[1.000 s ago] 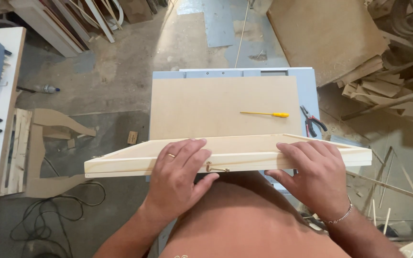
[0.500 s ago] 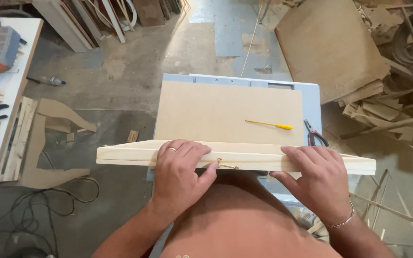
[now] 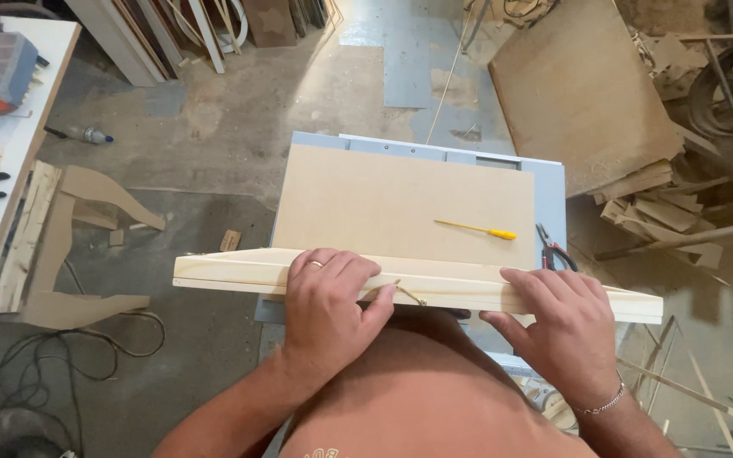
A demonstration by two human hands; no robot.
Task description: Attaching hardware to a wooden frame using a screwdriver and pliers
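We press our left hand [image 3: 326, 293] and right hand [image 3: 563, 326] flat, fingers spread, on the pale wooden frame [image 3: 239, 273], steadying it on the surface [image 3: 551, 195]; next we judge it needs firm alignment.

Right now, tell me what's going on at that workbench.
A person stands over a small blue table topped with a brown board. Both hands press down on a long pale wooden strip lying across the near edge: the left hand near its middle, the right hand toward its right end. A thin nail or pin sticks out by the left thumb. A yellow-handled screwdriver lies on the board, and pliers rest at the table's right edge.
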